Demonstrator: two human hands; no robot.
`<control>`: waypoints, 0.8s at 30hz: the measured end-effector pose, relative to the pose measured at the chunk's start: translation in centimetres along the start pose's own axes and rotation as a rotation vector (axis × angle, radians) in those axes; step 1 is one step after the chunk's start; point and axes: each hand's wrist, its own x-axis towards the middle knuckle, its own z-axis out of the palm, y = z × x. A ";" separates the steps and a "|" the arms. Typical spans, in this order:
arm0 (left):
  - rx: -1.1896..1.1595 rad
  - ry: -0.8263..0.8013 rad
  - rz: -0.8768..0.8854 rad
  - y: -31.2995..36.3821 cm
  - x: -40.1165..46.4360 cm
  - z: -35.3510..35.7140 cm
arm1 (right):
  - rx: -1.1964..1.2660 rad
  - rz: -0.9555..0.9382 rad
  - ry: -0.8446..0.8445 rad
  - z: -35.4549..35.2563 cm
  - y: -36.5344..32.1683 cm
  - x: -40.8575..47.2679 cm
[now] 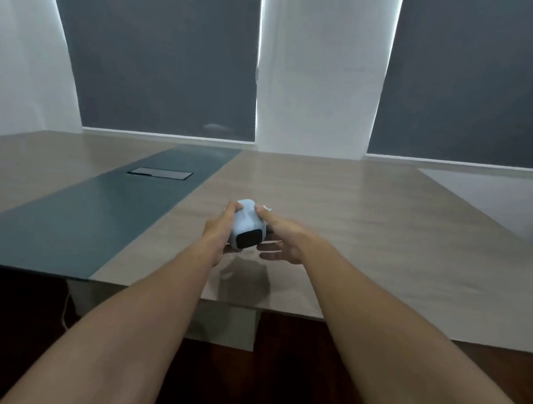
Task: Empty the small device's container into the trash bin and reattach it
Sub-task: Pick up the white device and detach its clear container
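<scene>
Near the middle of the frame, both hands hold the small device (246, 224) up just above the worktop (371, 218). On its left side, the left hand (218, 233) wraps around it, with fingers (233, 205) curled over the top. The device is pale blue and rounded, with a dark, square end facing the camera. That dark end may be the container, but I cannot tell for sure. On the right side, the right hand (283, 236) is half open. Its thumb presses the top of the device and its other fingers are spread loose underneath, so it helps more than it grips.

I think the step in hand is getting the container off. Next, the right hand needs to pinch the dark part and pull or twist while the left hand keeps the body steady. No trash bin shows, so it must be found.
</scene>
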 end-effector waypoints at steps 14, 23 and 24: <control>0.141 -0.127 0.177 -0.1 0.3 7.9 | 0.267 -0.098 0.278 -11.1 1.8 -2.2; 0.347 -0.082 0.338 -2.0 -0.5 9.2 | 0.381 -0.170 0.432 -15.8 5.8 -4.1; 0.380 -0.088 0.354 -2.2 -0.9 9.4 | 0.396 -0.181 0.433 -15.9 6.0 -4.4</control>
